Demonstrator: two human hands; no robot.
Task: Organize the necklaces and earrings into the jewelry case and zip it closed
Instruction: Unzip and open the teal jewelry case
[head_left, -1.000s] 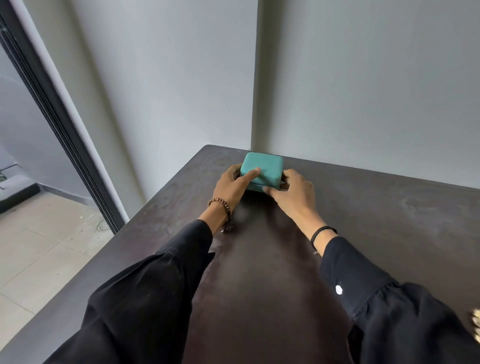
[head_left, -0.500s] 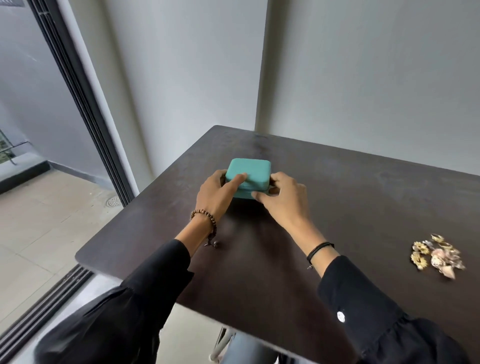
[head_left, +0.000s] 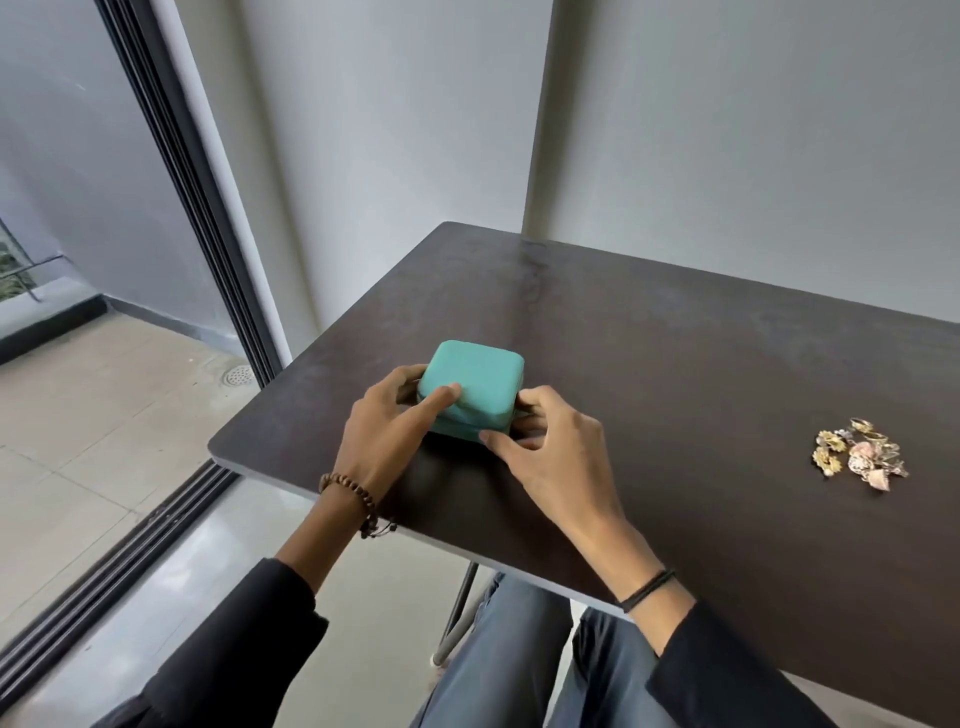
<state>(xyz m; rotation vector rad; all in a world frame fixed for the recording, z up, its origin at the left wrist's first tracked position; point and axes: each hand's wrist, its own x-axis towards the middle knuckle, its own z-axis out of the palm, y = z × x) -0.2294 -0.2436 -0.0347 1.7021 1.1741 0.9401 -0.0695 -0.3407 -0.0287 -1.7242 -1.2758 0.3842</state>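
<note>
The left hand grips the case from its left side. Its fingers curl round the far left corner and its thumb lies flat on the lid. The right hand holds the near right corner, with its thumb against the front wall and its fingers curled at the right side. The teal case sits on the table close to the left edge, toward the near left corner, with its lid down. I cannot tell whether the zip is done up. A bead bracelet circles the left wrist and a black band the right. A heap of jewelry lies on the table well apart from the case, to its right.
</note>
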